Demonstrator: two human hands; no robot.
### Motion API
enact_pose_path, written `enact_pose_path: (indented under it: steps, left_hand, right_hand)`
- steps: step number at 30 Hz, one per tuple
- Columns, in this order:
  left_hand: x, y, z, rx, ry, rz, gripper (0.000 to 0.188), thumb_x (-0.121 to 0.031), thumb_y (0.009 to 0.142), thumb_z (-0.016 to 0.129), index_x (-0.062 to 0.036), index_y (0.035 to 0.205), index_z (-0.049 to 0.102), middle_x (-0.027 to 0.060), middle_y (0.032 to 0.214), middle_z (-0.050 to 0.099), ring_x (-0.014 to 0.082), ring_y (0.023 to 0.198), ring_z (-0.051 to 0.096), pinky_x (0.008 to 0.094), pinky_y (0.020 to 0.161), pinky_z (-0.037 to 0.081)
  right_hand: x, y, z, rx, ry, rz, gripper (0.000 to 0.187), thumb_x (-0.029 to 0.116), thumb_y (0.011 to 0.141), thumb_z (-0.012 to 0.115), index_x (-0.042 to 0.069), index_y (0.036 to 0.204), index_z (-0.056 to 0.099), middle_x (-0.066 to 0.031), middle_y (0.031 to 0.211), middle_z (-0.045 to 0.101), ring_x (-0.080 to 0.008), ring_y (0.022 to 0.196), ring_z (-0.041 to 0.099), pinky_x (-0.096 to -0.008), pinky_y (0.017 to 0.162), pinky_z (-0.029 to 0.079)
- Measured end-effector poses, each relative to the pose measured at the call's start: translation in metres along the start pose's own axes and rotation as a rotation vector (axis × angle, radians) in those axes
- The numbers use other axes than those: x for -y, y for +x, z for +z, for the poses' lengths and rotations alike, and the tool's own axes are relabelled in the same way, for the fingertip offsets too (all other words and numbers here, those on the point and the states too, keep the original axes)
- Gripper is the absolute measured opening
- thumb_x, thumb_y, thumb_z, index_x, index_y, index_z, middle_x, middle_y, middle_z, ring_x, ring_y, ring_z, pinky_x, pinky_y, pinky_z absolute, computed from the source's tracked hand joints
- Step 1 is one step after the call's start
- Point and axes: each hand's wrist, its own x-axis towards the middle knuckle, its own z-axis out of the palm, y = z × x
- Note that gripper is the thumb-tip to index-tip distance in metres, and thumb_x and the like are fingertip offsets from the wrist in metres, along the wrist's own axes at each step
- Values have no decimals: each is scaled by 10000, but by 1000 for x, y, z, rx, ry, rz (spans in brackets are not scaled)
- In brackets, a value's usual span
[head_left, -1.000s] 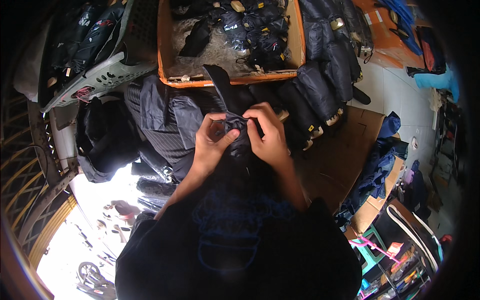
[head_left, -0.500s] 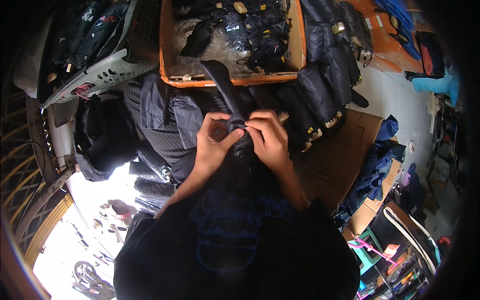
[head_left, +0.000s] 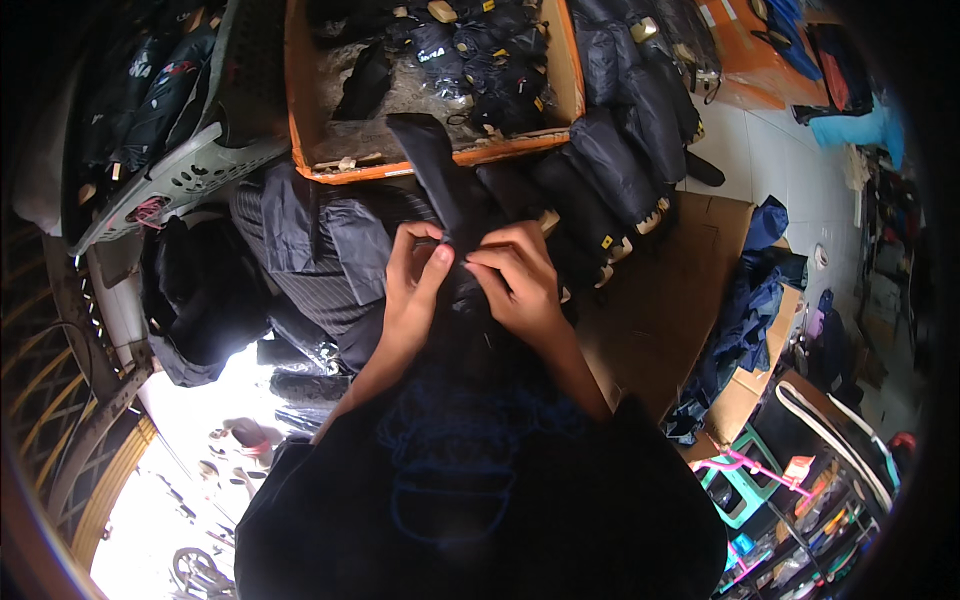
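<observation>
A slim black folded umbrella [head_left: 432,175] points away from me, its far end beside the near edge of the carton. My left hand [head_left: 415,272] pinches its near part between thumb and fingers. Close by on the right, my right hand [head_left: 518,272] is closed on the dark fabric of the same umbrella, fingertips together. The fabric's near end blends into my black shirt, so I cannot make out its shape there. Several black folded umbrellas [head_left: 575,205] with pale ends lie just beyond my right hand. Dark striped fabric [head_left: 310,290] is spread left of my left hand.
An orange-edged carton [head_left: 430,162] ahead holds many small black bundles. A grey plastic basket [head_left: 190,170] with dark bundles stands at the far left. Flat brown cardboard [head_left: 660,300] lies to the right, beside dark blue cloth [head_left: 745,335]. A green stool [head_left: 750,490] stands lower right.
The view has shifted slightly, so the carton and surroundings sit further left. My left thumb has tipped up from lying across the fabric, and both hands remain closed on the umbrella.
</observation>
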Motion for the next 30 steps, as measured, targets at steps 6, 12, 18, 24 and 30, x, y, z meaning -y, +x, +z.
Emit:
enact_pose_path:
  steps: [6, 12, 18, 24, 30]
  left_hand:
    - [0, 5, 1, 7, -47, 15, 280, -154, 919, 601, -6, 1145, 529, 81, 1111, 595, 139, 1036, 545, 289, 932, 402]
    - [3, -1, 0, -8, -127, 21, 374, -119, 887, 589, 22, 1224, 509, 100, 1161, 586, 161, 1070, 550, 297, 945, 406]
    - [-10, -8, 6, -3, 73, 20, 327, -42, 857, 575, 5, 1173, 504, 69, 1086, 578, 141, 1009, 534, 271, 891, 412]
    - [4, -7, 0, -3, -85, -51, 351, -34, 835, 530, -17, 1185, 505, 71, 1123, 563, 146, 1054, 512, 280, 926, 390]
    - [10, -5, -6, -86, -389, -189, 555, -217, 765, 491, -19, 1283, 466, 119, 1236, 551, 241, 1163, 518, 341, 997, 391]
  right_hand:
    - [-11, -10, 13, -258, 611, 334, 341, -66, 816, 623, 4, 1141, 545, -98, 1168, 499, -149, 1004, 522, -284, 865, 451]
    - [-16, -24, 12, 51, 979, 594, 569, -12, 856, 628, 2, 1372, 386, -104, 1329, 473, -189, 1210, 484, -335, 1024, 389]
    - [-15, -22, 18, 30, 828, 644, 604, 22, 843, 674, 8, 1371, 383, -109, 1311, 484, -194, 1223, 472, -344, 1019, 399]
    - [-6, -21, 21, -104, 731, 662, 514, 15, 809, 716, 24, 1263, 476, -111, 1180, 557, -164, 1065, 562, -297, 872, 490]
    - [-9, -16, 37, -237, 611, 538, 328, 47, 821, 709, 18, 1116, 569, -76, 979, 625, -169, 858, 631, -288, 757, 510]
